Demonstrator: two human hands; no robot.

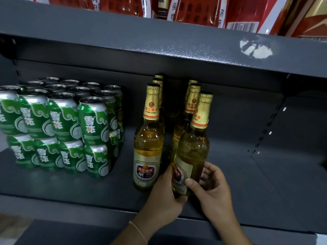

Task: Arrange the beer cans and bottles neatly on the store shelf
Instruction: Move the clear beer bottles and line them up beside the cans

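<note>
A gold-capped beer bottle (192, 149) stands at the front of the right bottle row on the dark grey shelf (247, 183). My left hand (164, 197) grips its base from the left and my right hand (212, 188) grips it from the right, thumb on the label. Its label is turned towards the left. Beside it to the left stands another beer bottle (148, 142) with its label facing front. More bottles (192, 101) line up behind both. Green beer cans (60, 126) are stacked two high in rows at the shelf's left.
An upper shelf board (159, 45) overhangs close above the bottle caps, carrying red packages (194, 9). The right part of the lower shelf (283, 156) is bare, with a slotted upright (269, 124) at the back.
</note>
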